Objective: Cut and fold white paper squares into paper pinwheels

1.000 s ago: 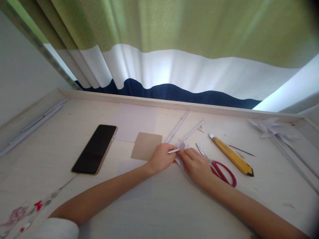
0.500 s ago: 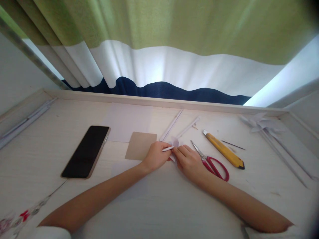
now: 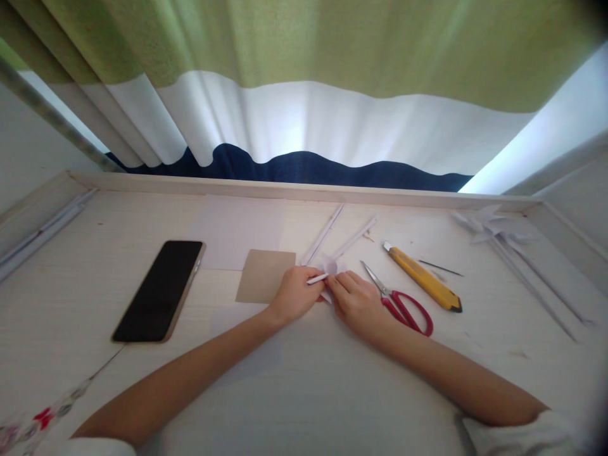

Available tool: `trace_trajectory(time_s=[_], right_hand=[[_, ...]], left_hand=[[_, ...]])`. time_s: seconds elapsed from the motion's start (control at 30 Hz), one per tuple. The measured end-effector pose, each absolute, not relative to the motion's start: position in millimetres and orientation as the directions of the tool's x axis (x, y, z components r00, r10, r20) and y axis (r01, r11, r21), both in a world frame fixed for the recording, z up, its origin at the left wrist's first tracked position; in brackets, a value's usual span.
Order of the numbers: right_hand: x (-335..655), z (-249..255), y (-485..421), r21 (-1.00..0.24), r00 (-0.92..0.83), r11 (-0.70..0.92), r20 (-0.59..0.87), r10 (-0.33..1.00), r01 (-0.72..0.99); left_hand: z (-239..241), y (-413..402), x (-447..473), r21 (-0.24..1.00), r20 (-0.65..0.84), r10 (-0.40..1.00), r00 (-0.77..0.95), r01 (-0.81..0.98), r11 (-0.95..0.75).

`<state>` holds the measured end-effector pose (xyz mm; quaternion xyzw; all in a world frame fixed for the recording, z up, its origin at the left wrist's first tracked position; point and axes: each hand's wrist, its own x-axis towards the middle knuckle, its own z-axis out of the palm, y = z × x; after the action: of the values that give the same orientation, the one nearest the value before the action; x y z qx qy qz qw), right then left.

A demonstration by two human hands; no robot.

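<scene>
My left hand (image 3: pixel 295 294) is closed, with a short white rolled-paper stick (image 3: pixel 317 278) poking out of its grip toward the right hand. My right hand (image 3: pixel 356 300) meets it, its fingertips pinched on a piece of folded white paper (image 3: pixel 330 265). Part of that paper rises behind the fingertips and another bit shows below; the rest is hidden by my hands. Just right of my right hand lie scissors with red handles (image 3: pixel 412 311), blades slightly apart. A square brown card (image 3: pixel 263 273) rests beside my left hand.
A yellow box cutter (image 3: pixel 422 276) and a thin dark rod (image 3: pixel 441 268) lie at right. Paper pinwheels (image 3: pixel 491 227) with long sticks are farther right. Paper sticks (image 3: pixel 323 234) lie behind my hands. At left are a phone (image 3: pixel 159 291) and a white sheet (image 3: pixel 240 231).
The whole view has shifted slightly. Both hands stay together on the paper with almost the same grip; nothing else on the table has visibly moved.
</scene>
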<state>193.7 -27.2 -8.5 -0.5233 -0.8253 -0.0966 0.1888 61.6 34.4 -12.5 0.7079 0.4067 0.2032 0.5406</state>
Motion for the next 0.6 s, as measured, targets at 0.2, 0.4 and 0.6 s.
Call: trace_trajectory(time_s=[0.2, 0.4, 0.6], right_hand=[[193.2, -11.3, -25.6, -0.029, -0.371, 0.421, 0.42, 0.828, 0.907], [193.6, -12.9, -24.5, -0.013, -0.357, 0.394, 0.4, 0.844, 0.919], [192.3, -5.5, -27.1, 0.017, -0.362, 0.382, 0.364, 0.858, 0.924]], left_hand=[[-11.6, 34.2, 62.4, 0.935, -0.157, 0.802, 0.577, 0.347, -0.066], [-12.5, 33.5, 62.2, 0.95, -0.163, 0.795, 0.585, 0.31, -0.033], [-12.6, 32.0, 60.5, 0.965, -0.175, 0.784, 0.595, 0.262, 0.017]])
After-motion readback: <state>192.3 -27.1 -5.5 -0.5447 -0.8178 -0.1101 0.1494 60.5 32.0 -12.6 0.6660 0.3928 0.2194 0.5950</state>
